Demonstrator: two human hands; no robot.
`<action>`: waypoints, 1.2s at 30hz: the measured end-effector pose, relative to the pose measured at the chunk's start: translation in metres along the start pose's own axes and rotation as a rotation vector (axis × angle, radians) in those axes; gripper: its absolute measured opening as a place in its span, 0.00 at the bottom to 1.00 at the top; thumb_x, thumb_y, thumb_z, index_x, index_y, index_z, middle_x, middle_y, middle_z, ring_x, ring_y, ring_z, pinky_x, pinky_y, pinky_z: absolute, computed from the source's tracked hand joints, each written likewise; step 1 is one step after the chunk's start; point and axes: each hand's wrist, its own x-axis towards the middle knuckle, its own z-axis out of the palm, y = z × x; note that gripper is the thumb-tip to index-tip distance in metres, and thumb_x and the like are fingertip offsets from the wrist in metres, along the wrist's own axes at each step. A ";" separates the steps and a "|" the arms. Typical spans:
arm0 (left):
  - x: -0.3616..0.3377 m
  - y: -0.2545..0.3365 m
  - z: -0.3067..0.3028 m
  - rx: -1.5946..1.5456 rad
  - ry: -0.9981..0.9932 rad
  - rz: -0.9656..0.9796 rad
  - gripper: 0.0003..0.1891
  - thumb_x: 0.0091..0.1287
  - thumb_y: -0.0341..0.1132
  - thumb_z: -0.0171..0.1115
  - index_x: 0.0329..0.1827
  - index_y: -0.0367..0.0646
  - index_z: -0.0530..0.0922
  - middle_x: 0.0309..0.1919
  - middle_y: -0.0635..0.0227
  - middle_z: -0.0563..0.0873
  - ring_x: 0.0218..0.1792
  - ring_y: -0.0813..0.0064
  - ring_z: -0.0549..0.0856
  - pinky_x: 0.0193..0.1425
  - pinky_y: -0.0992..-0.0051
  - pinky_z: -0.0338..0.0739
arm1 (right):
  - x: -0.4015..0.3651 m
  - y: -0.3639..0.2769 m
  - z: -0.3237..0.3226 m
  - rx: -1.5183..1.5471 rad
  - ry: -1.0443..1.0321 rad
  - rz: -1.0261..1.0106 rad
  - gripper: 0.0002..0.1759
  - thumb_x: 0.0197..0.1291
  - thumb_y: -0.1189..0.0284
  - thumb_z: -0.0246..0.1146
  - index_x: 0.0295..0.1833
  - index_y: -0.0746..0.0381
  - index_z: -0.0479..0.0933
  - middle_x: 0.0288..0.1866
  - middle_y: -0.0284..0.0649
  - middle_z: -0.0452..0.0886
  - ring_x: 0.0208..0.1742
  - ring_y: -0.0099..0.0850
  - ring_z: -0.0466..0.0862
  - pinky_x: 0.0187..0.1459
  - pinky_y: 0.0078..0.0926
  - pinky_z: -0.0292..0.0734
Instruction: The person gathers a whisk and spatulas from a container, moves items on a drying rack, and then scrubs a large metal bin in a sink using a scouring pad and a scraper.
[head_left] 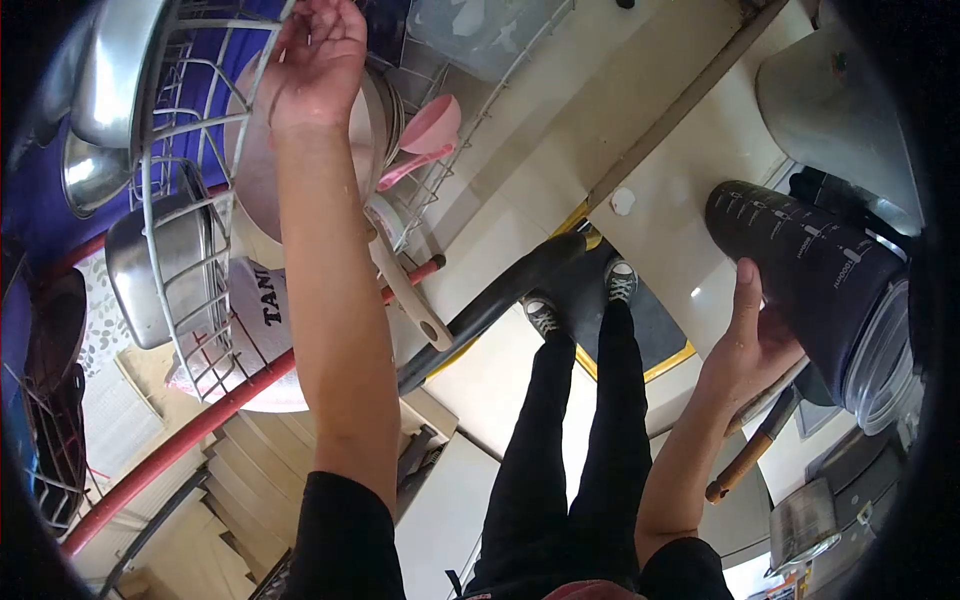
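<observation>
My left hand (318,75) is at the top edge, palm showing and fingers loosely bent, partly cut off by the frame. I see nothing held in it. It is beside the white wire dish rack (150,215), in front of a large pale pan (258,190) with a beige handle (405,290). A pink ladle (432,125) lies just right of that wrist. On the right, my right hand (750,350) grips a dark water bottle (800,250) with white measuring marks, thumb along its side, other fingers mostly hidden. A clear round rim (882,365) shows at the bottle's near end.
Steel containers (160,270) sit in the rack at left, above a red rail (180,470). A large metal pot (840,100) stands at upper right. A wooden-handled utensil (750,460) juts out below my right hand. A dark mat (640,320) lies under my shoes.
</observation>
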 end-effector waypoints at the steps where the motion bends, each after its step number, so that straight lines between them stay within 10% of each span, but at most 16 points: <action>1: 0.001 0.004 -0.004 0.032 -0.014 0.018 0.10 0.67 0.25 0.48 0.48 0.32 0.74 0.45 0.53 0.80 0.52 0.58 0.80 0.64 0.49 0.71 | 0.001 0.003 -0.001 0.013 -0.008 0.005 0.39 0.57 0.80 0.76 0.72 0.66 0.64 0.64 0.47 0.78 0.62 0.35 0.81 0.68 0.31 0.73; 14: -0.014 -0.002 0.012 0.202 -0.039 0.128 0.12 0.71 0.29 0.53 0.51 0.28 0.76 0.49 0.49 0.84 0.56 0.54 0.82 0.69 0.53 0.72 | -0.045 -0.007 -0.017 0.008 0.138 -0.043 0.28 0.73 0.69 0.61 0.73 0.65 0.62 0.62 0.52 0.77 0.69 0.45 0.75 0.73 0.41 0.68; 22: -0.008 -0.009 -0.001 0.318 -0.193 0.113 0.14 0.76 0.36 0.53 0.49 0.32 0.80 0.50 0.52 0.87 0.56 0.58 0.84 0.69 0.57 0.74 | -0.075 -0.032 0.005 0.166 -0.529 -0.002 0.09 0.67 0.79 0.55 0.48 0.67 0.78 0.57 0.55 0.79 0.57 0.40 0.80 0.58 0.37 0.74; 31: -0.002 -0.033 -0.013 0.411 -0.511 0.053 0.16 0.76 0.40 0.52 0.52 0.38 0.84 0.61 0.61 0.84 0.65 0.63 0.79 0.74 0.58 0.71 | 0.005 -0.023 0.240 -0.285 -0.267 -0.521 0.28 0.57 0.71 0.71 0.65 0.56 0.75 0.65 0.55 0.75 0.66 0.55 0.76 0.66 0.47 0.72; 36: -0.002 -0.035 -0.006 0.364 -0.253 0.076 0.18 0.75 0.44 0.56 0.54 0.39 0.82 0.59 0.63 0.84 0.63 0.64 0.79 0.73 0.58 0.71 | 0.040 0.013 0.294 -0.733 -0.307 -0.757 0.41 0.55 0.65 0.74 0.75 0.50 0.67 0.78 0.57 0.64 0.63 0.59 0.77 0.65 0.50 0.74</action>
